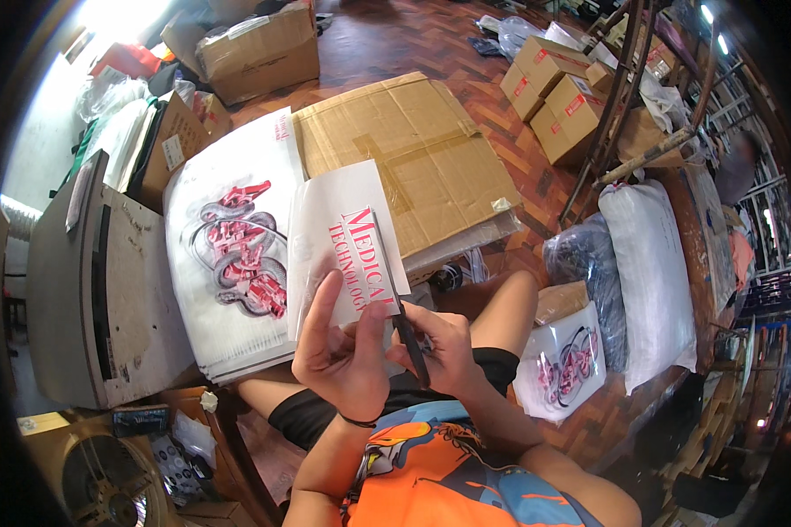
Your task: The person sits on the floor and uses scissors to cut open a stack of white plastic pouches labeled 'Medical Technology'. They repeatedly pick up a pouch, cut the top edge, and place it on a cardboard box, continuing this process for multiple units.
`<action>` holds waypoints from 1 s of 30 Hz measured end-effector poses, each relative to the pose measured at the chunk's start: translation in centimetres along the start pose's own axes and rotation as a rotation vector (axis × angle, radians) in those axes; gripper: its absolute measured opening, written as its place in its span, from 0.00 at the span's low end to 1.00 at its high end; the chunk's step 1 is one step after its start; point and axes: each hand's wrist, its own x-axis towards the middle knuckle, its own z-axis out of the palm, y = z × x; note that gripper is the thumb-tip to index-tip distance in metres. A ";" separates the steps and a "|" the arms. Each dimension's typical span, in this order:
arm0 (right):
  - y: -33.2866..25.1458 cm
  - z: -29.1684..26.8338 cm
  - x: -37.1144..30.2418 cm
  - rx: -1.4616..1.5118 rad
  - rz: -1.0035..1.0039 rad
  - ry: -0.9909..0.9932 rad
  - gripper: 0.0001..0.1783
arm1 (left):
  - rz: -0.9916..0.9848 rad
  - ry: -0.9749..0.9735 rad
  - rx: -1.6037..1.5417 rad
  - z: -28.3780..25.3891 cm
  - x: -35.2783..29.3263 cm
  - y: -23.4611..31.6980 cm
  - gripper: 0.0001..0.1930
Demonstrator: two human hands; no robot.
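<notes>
In front of my lap is a white printed sheet with large red lettering. My left hand pinches its near edge, the thumb lying on the print and the index finger stretched upward. My right hand grips the black handle of what looks like a knife. Its long, thin blade lies along the sheet's right side. Beyond the hands, a stack of white sheets with a red and grey graphic rests beside a brown cardboard panel.
At left stands a grey-edged board, above a fan. A large open carton sits at the back, and smaller cartons at back right. On the right lie a long white bundle and a graphic-printed white packet.
</notes>
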 end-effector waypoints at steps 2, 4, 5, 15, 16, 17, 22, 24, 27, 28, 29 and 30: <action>0.1 0.1 0.0 0.008 0.004 -0.001 0.31 | -0.010 0.009 -0.030 0.0 0.0 0.0 0.25; 0.1 0.0 0.2 0.005 0.021 -0.018 0.32 | -0.017 0.006 -0.055 -0.1 -0.1 -0.1 0.25; 0.1 0.0 0.2 0.005 0.029 -0.027 0.32 | -0.028 0.010 -0.057 -0.1 -0.2 0.0 0.25; 0.0 0.4 0.3 0.017 0.030 -0.068 0.31 | -0.058 0.030 -0.024 -0.2 -0.3 0.0 0.25; 0.1 0.4 0.4 0.014 0.024 -0.070 0.30 | -0.050 0.038 -0.032 -0.3 -0.2 -0.1 0.26; 0.1 0.4 0.5 0.010 0.018 -0.071 0.30 | -0.055 0.040 -0.034 -0.3 -0.2 0.0 0.26; 0.2 0.4 0.3 0.010 0.035 -0.069 0.30 | -0.053 0.050 -0.018 -0.2 -0.2 0.0 0.26; 0.3 0.4 0.3 0.014 0.042 -0.069 0.29 | -0.072 0.046 -0.032 -0.2 -0.3 0.0 0.26; 0.3 0.4 0.3 0.036 0.060 -0.059 0.28 | -0.071 0.064 -0.053 -0.1 -0.3 -0.3 0.26; 0.3 0.3 0.2 0.059 0.092 -0.062 0.28 | -0.066 0.074 -0.060 -0.1 -0.3 -0.4 0.26; 0.2 0.2 0.3 0.082 0.123 -0.064 0.27 | -0.095 0.057 -0.073 -0.1 -0.5 -0.3 0.26; 0.1 0.2 0.4 0.081 0.103 -0.040 0.27 | -0.123 0.040 -0.085 -0.1 -0.7 0.0 0.26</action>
